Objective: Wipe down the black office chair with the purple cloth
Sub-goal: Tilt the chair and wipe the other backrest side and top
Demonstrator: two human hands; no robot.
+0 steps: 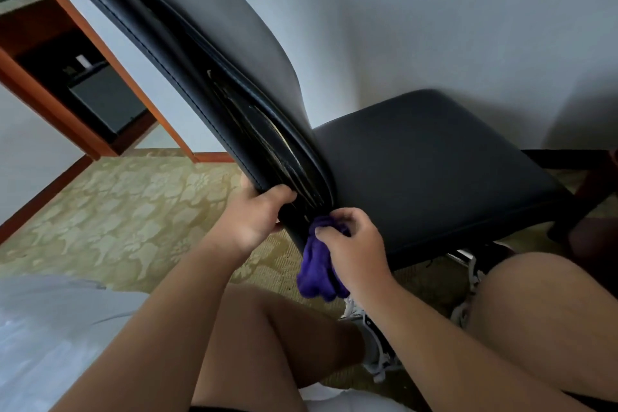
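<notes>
Black chair [434, 177] on patterned carpet [117, 211] by the wall [434, 27]. The backrest [207, 27] slants long from upper left down to my hands; the seat points right. My left hand [257, 216] grips the backrest's lower edge. My right hand [354, 244] presses the bunched purple cloth [317, 274] at the back-seat joint.

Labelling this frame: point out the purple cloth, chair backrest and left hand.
purple cloth [317, 274]: head view, hanging folds.
chair backrest [214, 27]: head view, upper padded panel.
left hand [254, 217]: head view, back of hand.
</notes>
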